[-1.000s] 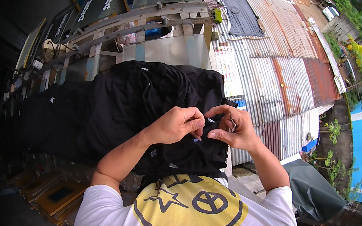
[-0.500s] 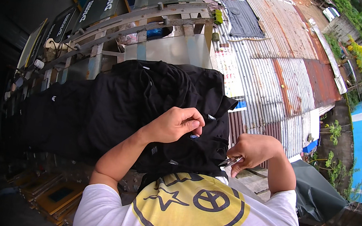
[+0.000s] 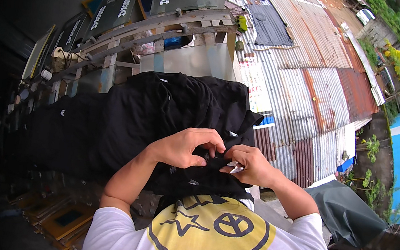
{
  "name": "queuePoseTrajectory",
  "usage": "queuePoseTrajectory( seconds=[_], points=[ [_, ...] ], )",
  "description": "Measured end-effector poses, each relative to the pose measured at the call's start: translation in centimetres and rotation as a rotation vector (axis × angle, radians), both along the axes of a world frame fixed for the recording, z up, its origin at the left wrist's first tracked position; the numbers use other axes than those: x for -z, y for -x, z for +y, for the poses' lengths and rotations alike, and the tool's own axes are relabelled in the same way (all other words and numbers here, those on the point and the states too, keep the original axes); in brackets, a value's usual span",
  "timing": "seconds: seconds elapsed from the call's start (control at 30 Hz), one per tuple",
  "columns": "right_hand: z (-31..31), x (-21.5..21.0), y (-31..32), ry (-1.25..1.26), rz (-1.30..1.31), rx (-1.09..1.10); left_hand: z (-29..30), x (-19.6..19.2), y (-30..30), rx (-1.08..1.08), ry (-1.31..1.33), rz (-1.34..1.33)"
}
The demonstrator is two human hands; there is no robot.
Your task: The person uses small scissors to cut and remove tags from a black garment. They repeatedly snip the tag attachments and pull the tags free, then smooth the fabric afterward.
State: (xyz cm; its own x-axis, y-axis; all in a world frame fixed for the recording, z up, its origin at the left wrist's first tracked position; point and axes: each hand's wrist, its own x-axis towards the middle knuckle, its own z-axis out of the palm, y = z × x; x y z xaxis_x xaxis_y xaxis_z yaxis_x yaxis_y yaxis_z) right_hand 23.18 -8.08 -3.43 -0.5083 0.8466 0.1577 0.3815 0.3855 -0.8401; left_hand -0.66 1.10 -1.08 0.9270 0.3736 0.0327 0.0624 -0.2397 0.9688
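- One head-worn fisheye view, looking steeply down the person's chest, close to the hands at frame centre.
- Rooftops far below fill the upper right.

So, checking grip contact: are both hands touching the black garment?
Yes, the left hand and right hand both press on the black garment.

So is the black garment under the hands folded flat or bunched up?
Bunched up. The black garment lies in rumpled heaps over the railing, and both hands, left and right, pinch its fabric.
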Motion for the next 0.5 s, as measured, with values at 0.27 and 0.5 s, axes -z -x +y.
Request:
queuePoseTrajectory(
  seconds=[0.27, 0.5],
  points=[
    [0.4, -1.6, -0.9, -0.191, 0.141, 0.102, -0.2, 0.0, 0.0, -0.097, -0.088, 0.083],
    [-0.5, -1.2, 1.8, -0.493, 0.088, 0.184, -1.7, 1.6, -2.1, -0.612, -0.521, -0.048]
  ],
)
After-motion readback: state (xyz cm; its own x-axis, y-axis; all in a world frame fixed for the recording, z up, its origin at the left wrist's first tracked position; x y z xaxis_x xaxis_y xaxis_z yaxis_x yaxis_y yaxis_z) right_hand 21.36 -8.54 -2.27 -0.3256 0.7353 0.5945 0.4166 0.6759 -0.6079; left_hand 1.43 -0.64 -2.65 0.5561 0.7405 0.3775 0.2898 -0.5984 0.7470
